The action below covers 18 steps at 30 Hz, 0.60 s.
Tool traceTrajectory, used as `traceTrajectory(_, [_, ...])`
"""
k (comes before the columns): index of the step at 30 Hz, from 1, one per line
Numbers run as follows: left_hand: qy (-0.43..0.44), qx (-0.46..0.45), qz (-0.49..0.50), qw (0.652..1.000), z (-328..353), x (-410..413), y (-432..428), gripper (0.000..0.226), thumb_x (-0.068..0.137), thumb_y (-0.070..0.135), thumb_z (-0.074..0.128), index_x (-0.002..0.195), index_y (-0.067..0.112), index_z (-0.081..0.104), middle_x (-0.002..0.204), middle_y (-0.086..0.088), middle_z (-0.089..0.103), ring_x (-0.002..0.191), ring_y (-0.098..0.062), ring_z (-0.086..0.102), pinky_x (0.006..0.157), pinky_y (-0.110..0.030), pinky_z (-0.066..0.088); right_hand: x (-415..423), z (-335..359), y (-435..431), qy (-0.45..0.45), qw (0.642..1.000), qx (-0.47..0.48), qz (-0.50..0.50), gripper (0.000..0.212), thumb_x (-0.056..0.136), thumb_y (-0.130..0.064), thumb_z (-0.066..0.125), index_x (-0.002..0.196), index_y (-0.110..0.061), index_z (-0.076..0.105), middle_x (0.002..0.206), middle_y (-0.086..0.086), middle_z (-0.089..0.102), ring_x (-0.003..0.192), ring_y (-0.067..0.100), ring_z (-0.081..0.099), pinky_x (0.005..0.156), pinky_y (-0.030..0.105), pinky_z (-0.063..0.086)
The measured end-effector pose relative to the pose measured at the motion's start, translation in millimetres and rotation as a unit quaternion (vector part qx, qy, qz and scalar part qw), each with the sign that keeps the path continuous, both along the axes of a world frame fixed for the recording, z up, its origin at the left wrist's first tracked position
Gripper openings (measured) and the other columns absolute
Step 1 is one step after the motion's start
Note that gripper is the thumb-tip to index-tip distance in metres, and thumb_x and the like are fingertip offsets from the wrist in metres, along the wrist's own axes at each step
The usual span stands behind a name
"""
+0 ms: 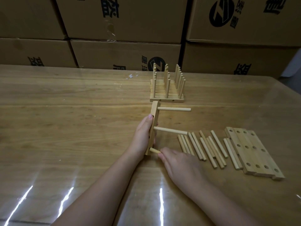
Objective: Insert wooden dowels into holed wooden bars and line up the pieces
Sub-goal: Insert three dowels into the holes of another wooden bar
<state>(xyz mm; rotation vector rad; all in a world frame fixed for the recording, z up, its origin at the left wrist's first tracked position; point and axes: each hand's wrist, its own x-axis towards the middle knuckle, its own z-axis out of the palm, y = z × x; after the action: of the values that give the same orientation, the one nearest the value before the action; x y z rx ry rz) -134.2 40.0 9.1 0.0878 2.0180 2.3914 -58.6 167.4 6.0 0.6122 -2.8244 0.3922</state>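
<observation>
A holed wooden bar (154,115) stands on its long edge at the table's middle, gripped by my left hand (143,136) around its near half. Two dowels (171,131) stick out of it to the right, lying level. My right hand (177,165) holds a third dowel (154,150), its tip at the bar's nearest hole; most of that dowel is hidden in the hand. Several loose dowels (210,149) lie in a row to the right. Beside them lies a group of flat holed bars (254,152).
Finished bars with upright dowels (167,88) stand lined up at the back of the wooden table (81,111). Stacked cardboard boxes (123,30) wall off the far edge. Light glare streaks the near tabletop.
</observation>
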Motion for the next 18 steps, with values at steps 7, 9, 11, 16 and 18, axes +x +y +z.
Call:
traceTrajectory(7, [0.004, -0.030, 0.011, 0.999, -4.3, -1.2, 0.1, 0.037, 0.101, 0.033, 0.039, 0.070, 0.027, 0.059, 0.051, 0.013, 0.050, 0.042, -0.002, 0.046, 0.038, -0.017, 0.036, -1.9, -1.5, -2.6, -0.032, 0.999, 0.020, -0.017, 0.034, 0.098, -0.045, 0.018, 0.095, -0.025, 0.045, 0.084, -0.005, 0.062, 0.072, 0.022, 0.061, 0.053, 0.030, 0.032])
traceTrajectory(9, [0.004, -0.048, 0.011, 0.999, -3.7, 0.0, 0.4, 0.038, 0.098, 0.038, 0.041, 0.067, 0.035, 0.062, 0.054, 0.015, 0.051, 0.046, -0.002, 0.047, 0.040, -0.018, 0.037, -1.9, -2.4, -2.7, -0.026, 0.999, 0.020, -0.016, 0.033, 0.098, -0.045, 0.018, 0.094, -0.026, 0.045, 0.083, -0.005, 0.062, 0.071, 0.021, 0.061, 0.052, 0.029, 0.029])
traceTrajectory(11, [0.006, -0.057, 0.010, 0.998, -2.7, 1.3, 1.1, 0.040, 0.099, 0.037, 0.040, 0.065, 0.037, 0.062, 0.055, 0.015, 0.048, 0.048, -0.004, 0.046, 0.041, -0.019, 0.037, -2.2, -2.9, -2.1, -0.020, 0.999, 0.022, -0.014, 0.033, 0.098, -0.044, 0.019, 0.093, -0.026, 0.046, 0.082, -0.005, 0.062, 0.071, 0.021, 0.061, 0.052, 0.029, 0.027])
traceTrajectory(16, [0.007, -0.082, 0.016, 0.996, -1.6, 1.7, 2.3, 0.034, 0.101, 0.032, 0.040, 0.071, 0.025, 0.053, 0.058, 0.007, 0.043, 0.052, -0.011, 0.042, 0.046, -0.025, 0.034, -1.9, -1.9, -2.3, -0.016, 0.999, 0.031, -0.017, 0.032, 0.098, -0.044, 0.021, 0.092, -0.026, 0.046, 0.079, -0.004, 0.062, 0.070, 0.022, 0.061, 0.050, 0.029, 0.028])
traceTrajectory(18, [0.013, -0.098, 0.013, 0.995, -1.1, 2.2, 3.0, 0.031, 0.101, 0.032, 0.039, 0.074, 0.020, 0.049, 0.059, 0.005, 0.040, 0.050, -0.011, 0.040, 0.044, -0.024, 0.033, -1.9, -1.3, -2.3, -0.013, 0.999, 0.032, -0.016, 0.032, 0.098, -0.044, 0.021, 0.092, -0.026, 0.047, 0.078, -0.005, 0.061, 0.068, 0.020, 0.061, 0.050, 0.029, 0.030])
